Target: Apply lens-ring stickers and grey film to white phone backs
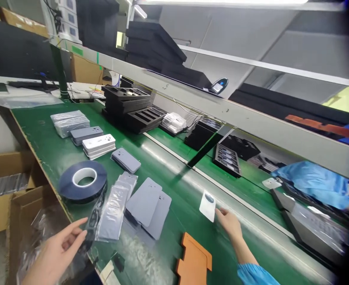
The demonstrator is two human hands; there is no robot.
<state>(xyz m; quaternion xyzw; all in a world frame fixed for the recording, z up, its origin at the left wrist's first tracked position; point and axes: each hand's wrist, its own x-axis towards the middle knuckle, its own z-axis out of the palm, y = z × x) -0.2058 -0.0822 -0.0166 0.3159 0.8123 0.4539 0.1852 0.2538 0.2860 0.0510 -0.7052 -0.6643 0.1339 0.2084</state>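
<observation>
My right hand [229,223] pinches the lower edge of a white phone-shaped panel [207,208] with a dark round patch, held over the green bench. At the bench's left edge, my left hand [58,251] has thumb and index finger closed about a dark, clear film strip [95,215]. That strip runs down from a blue tape roll [64,186] with a white core. Beside it lie clear-wrapped grey panels [112,215] and a fanned pile of bare grey phone-shaped panels [145,202]. An orange notched plate [194,257] rests between my hands, nearer to me.
Stacks of white panels [99,146], grey panels [125,159] and wrapped bundles [70,122] stand farther back. Black trays [139,118] line the bench behind. A metal strip [174,166] crosses the surface. A co-worker's blue sleeve [313,182] is at right. Cardboard boxes [2,213] stand at left.
</observation>
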